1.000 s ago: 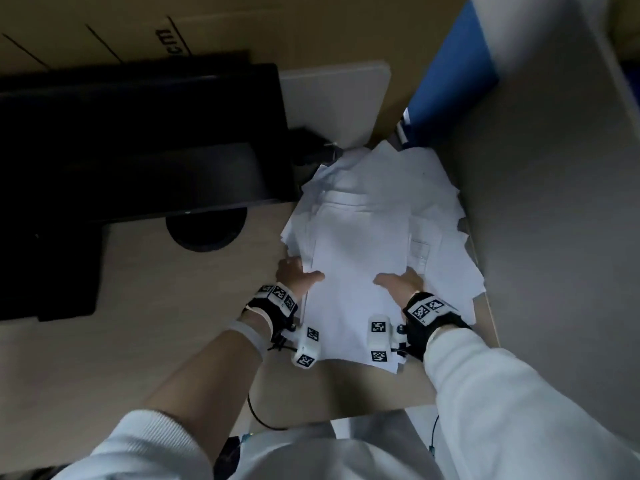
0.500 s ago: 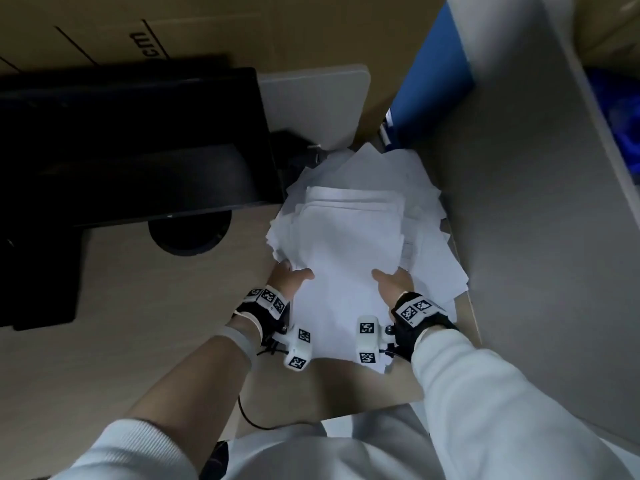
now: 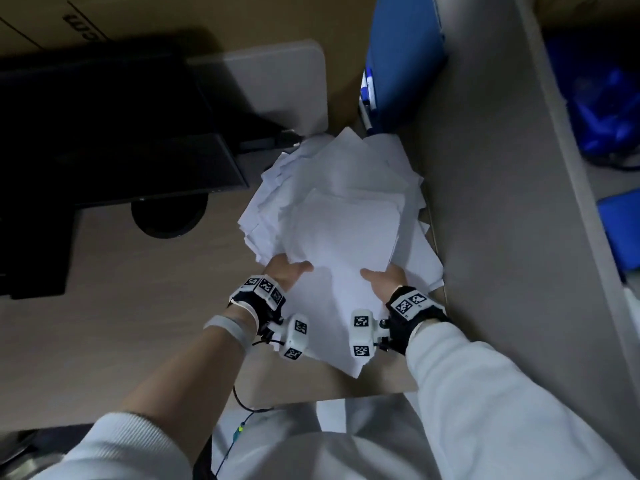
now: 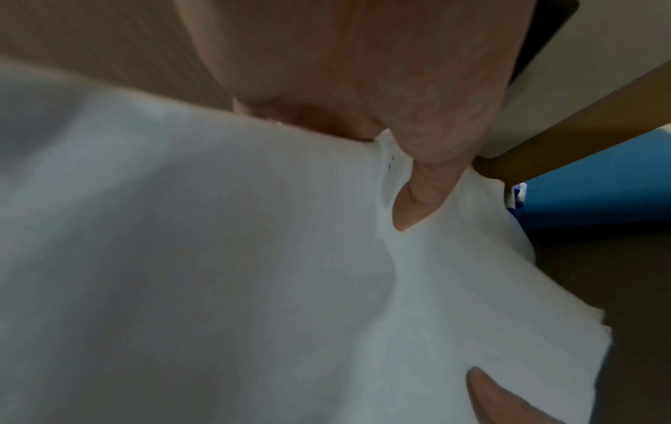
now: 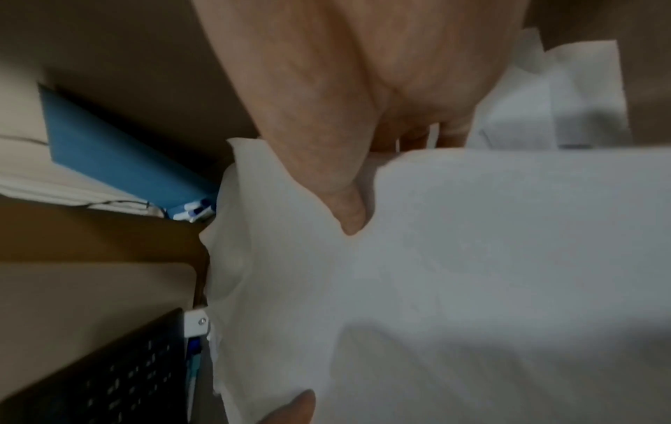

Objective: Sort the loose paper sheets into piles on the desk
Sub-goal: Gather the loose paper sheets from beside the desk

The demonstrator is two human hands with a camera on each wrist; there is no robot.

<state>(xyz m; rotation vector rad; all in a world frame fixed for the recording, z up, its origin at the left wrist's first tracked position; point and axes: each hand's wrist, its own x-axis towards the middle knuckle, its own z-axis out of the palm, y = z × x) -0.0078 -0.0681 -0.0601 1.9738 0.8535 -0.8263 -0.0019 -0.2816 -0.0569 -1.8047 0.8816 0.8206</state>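
A thick, untidy stack of white paper sheets (image 3: 341, 230) sits at the right end of the wooden desk (image 3: 114, 289), tilted up toward me. My left hand (image 3: 289, 271) grips the stack's near left edge, thumb on top and fingers underneath. My right hand (image 3: 382, 277) grips the near right edge the same way. In the left wrist view the thumb (image 4: 417, 198) presses into the paper sheets (image 4: 217, 258). The right wrist view shows the thumb (image 5: 348, 212) on top of the paper sheets (image 5: 472, 258) and other fingers hidden beneath.
A dark monitor (image 3: 110, 133) with a round base (image 3: 169, 216) stands at the back left. A grey partition (image 3: 502, 220) walls off the right side, with a blue folder (image 3: 405, 57) behind the paper. A keyboard (image 5: 120, 381) lies left of the sheets.
Both hands have closed on the near edges of the stack and lifted it slightly off the desk; the sheets are drawn together more than one second ago.
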